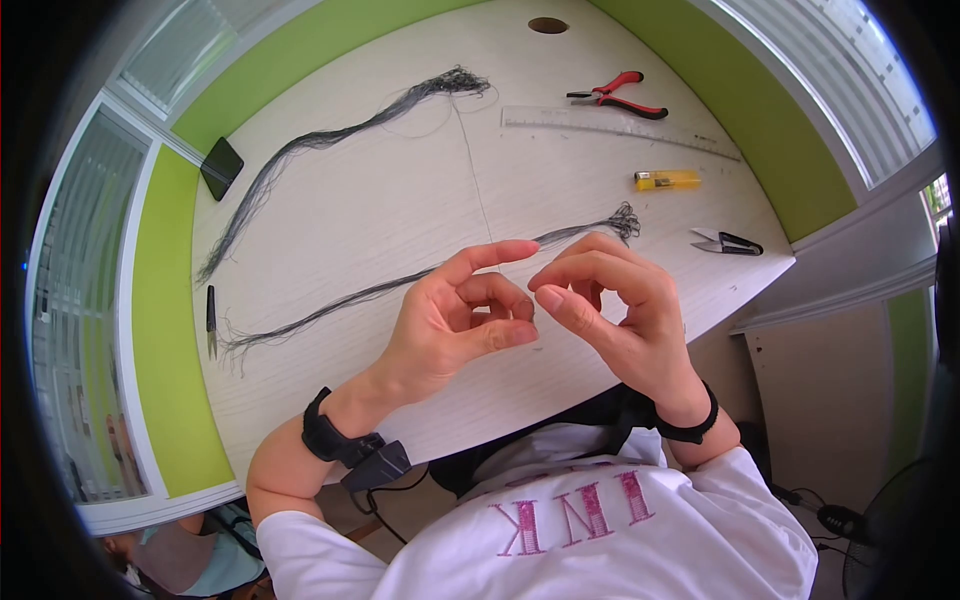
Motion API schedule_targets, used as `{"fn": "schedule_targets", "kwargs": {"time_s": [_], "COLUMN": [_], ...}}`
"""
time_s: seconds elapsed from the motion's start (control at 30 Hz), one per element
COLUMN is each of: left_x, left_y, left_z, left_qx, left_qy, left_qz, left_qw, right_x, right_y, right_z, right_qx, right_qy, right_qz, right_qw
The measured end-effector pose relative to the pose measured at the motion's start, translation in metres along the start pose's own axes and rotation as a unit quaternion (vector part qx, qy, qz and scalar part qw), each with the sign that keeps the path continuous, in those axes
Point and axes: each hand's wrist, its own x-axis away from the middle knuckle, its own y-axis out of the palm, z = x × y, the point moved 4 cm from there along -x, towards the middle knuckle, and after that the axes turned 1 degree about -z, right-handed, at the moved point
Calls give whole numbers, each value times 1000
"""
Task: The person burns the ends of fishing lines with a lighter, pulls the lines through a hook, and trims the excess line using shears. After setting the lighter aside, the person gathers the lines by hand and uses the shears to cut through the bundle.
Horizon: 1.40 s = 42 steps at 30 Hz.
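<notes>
My left hand is over the near part of the table, its index finger stretched out and its thumb and other fingers closed in a pinch. A thin dark thread runs from the upper thread bundle down to this hand. Just to the right, my right hand has thumb and index finger pinched close to the left fingertips. Whatever lies in that pinch is too small to make out. Behind both hands stretches a second bundle of dark threads, with a looped end at its right.
Red-handled pliers, a transparent ruler, a yellow lighter and black thread snips lie on the right. A phone-like black object and dark tweezers are left. Green partitions border the table.
</notes>
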Motion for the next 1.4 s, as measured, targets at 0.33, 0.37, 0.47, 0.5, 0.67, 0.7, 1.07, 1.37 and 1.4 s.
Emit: {"fn": "schedule_targets", "kwargs": {"time_s": [0.33, 0.37, 0.47, 0.5, 0.67, 0.7, 1.07, 1.37, 1.4], "left_x": [1, 1, 1, 2, 2, 2, 3, 3, 3], "left_y": [-3, -3, -3, -3, -4, -5, -5, -7, -7], "left_z": [-1, -2, -3, -3, -6, -6, -7, -6, -7], "left_qx": [-154, -153, -146, -151, -174, -171, -167, -84, -77], "left_qy": [54, 52, 40, 25, 19, 7, 7, 21, 23], "left_qz": [39, 40, 52, 52, 46, 45, 46, 33, 36], "left_qw": [986, 986, 987, 987, 984, 984, 985, 996, 996], "right_x": [-2, -3, -5, -5, -5, -6, -6, -4, -3], "right_y": [1, -2, -4, -3, 0, 0, 3, -4, -3], "right_z": [1, 0, -2, -2, -3, -2, -2, -4, -4], "right_qx": [32, 40, 52, 56, 53, 49, 74, 41, 40], "right_qy": [7, 4, 5, 5, 14, 25, 19, -15, -23], "right_qz": [-11, -10, -22, -35, -45, -48, -78, -63, -58], "right_qw": [999, 999, 998, 998, 997, 997, 994, 997, 997]}}
